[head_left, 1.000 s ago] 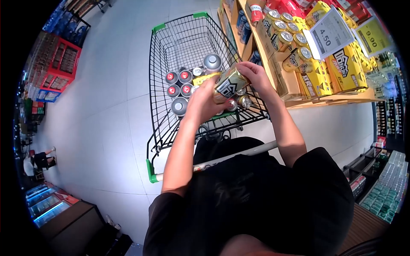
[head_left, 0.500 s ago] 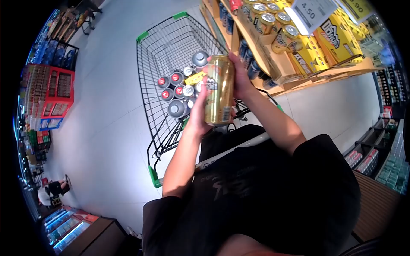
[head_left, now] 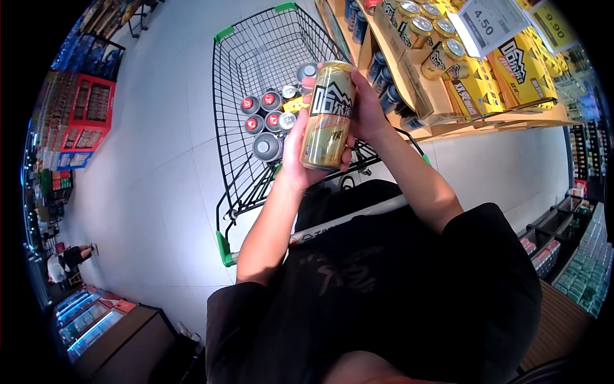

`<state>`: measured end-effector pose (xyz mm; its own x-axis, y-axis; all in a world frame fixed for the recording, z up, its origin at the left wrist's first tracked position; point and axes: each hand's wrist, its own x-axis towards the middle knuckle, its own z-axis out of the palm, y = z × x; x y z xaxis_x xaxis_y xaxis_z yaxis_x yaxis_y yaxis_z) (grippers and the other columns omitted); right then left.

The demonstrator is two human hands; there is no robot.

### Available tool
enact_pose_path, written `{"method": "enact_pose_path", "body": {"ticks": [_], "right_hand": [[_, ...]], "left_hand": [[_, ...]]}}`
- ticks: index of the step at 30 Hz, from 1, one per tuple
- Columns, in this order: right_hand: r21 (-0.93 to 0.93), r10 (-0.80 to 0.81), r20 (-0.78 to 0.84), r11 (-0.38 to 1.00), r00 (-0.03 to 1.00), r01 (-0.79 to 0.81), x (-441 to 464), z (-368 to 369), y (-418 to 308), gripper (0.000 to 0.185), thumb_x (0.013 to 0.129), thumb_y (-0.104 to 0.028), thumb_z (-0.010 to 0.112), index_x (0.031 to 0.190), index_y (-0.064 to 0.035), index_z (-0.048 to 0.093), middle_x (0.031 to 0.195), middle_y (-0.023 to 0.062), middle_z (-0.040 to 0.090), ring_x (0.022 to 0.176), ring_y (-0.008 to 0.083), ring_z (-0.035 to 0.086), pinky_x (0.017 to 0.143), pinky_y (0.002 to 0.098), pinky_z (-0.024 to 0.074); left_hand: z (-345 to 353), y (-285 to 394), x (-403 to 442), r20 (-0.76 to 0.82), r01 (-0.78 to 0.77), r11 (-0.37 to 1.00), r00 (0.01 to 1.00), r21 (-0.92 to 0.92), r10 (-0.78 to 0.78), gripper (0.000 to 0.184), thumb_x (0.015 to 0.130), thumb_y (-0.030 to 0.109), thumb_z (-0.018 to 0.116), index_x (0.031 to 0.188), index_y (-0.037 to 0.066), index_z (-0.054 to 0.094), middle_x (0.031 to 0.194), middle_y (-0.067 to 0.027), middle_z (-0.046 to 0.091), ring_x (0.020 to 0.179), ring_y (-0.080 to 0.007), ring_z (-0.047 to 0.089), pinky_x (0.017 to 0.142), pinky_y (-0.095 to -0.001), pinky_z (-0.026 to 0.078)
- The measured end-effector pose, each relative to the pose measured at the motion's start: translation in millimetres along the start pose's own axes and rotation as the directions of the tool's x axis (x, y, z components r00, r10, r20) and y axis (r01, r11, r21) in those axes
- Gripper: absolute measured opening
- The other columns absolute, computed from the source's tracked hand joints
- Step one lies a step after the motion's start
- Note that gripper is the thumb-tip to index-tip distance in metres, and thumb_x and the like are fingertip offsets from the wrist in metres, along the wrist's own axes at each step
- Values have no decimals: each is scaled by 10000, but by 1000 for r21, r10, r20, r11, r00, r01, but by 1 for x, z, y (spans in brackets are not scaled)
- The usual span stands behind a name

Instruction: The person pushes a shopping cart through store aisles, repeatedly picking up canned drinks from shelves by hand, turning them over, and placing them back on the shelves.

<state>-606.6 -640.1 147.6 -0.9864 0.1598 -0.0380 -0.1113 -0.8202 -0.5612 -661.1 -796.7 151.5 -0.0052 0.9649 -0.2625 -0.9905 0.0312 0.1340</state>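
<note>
A tall gold can (head_left: 329, 118) with a mountain logo and large characters is held between both hands above the shopping cart. My left hand (head_left: 300, 153) wraps round its left side and underside. My right hand (head_left: 368, 109) grips its upper right side, with its fingers partly hidden behind the can. Beneath, the black wire cart (head_left: 220, 115) with green corners holds several grey cans with red tops (head_left: 271, 100), larger grey cans (head_left: 267, 146), some silver-topped cans and a yellow item (head_left: 295, 104).
On the right a wooden shelf (head_left: 422, 131) carries gold cans (head_left: 419, 31), yellow cartons (head_left: 519, 70) and price signs (head_left: 489, 24). A red display rack (head_left: 93, 112) stands far left. A seated person (head_left: 67, 259) is at the lower left. The cart handle (head_left: 364, 214) crosses before my body.
The gold can has gone from tilted sideways to nearly upright, then turned so its logo faces me. Both hands have kept hold of it. The view has shifted slightly.
</note>
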Motion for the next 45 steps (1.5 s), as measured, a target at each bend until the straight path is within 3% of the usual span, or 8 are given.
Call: {"method": "enact_pose_path", "body": {"ticks": [11,16,24,28,33,36,42,45], "right_hand": [[-160,-118,-457,986,881,49,8,-31,8,495,937,-496,518,1128,-42,565,1007,96,657,884,200,658,807,352,557],[130,-83,-269,984,960,121,-2,10,-11,389,950,-386,526,1128,-43,575,1044,63,649,909,181,646,819,377,542],[-410,-380,-595,902,708,139,1,-34,0,460,891,-317,691,1166,-20,473,1040,85,591,912,131,596,806,288,506],[-567,-308,-495,823,812,-33,-28,-22,-44,609,851,-316,706,1293,12,445,1105,116,587,1027,164,566,884,312,464],[-656,-438,-538,754,720,-31,-85,-25,-106,571,825,-227,751,1255,4,454,1061,119,604,861,163,657,591,279,595],[-921,-794,-255,373,552,112,-106,-37,-129,594,776,-182,803,1233,-24,457,1043,100,614,866,155,655,693,295,573],[-944,-887,9,-159,461,-288,-103,-57,-159,624,728,-192,817,1221,-15,478,1118,178,578,983,327,634,824,388,531],[-944,-854,-63,-118,516,-310,-94,-83,-157,661,737,-197,796,1276,-6,465,1189,210,539,1073,381,587,894,408,499]], "left_hand": [[-5,-1,13,-290,-78,847,920,526,265,635,960,558,393,1301,35,506,1116,-179,639,850,-303,644,667,-396,509],[-6,3,12,74,-95,994,992,-56,99,621,993,524,329,1349,27,443,1198,-201,590,826,-381,642,592,-381,529],[5,-3,21,-334,-201,952,902,231,272,540,994,477,392,1289,37,497,1116,-165,638,728,-170,638,508,-257,514],[3,-7,32,-320,-174,959,916,225,241,518,977,455,419,1277,43,509,1129,-165,631,691,-169,621,486,-250,486],[40,9,92,-318,82,897,945,435,69,471,966,376,523,1314,58,499,1160,-126,624,951,-187,642,721,-294,557],[34,6,167,-162,-31,842,977,538,140,485,932,326,626,1301,55,467,1177,-135,601,1032,-221,630,851,-348,550],[56,-37,246,-321,54,726,917,686,235,432,915,184,645,1188,5,363,1098,-169,559,979,-317,625,831,-399,558],[51,-48,258,-232,134,835,973,534,-7,355,999,336,455,1073,-7,509,1065,-151,571,1008,-270,574,892,-428,483]]}}
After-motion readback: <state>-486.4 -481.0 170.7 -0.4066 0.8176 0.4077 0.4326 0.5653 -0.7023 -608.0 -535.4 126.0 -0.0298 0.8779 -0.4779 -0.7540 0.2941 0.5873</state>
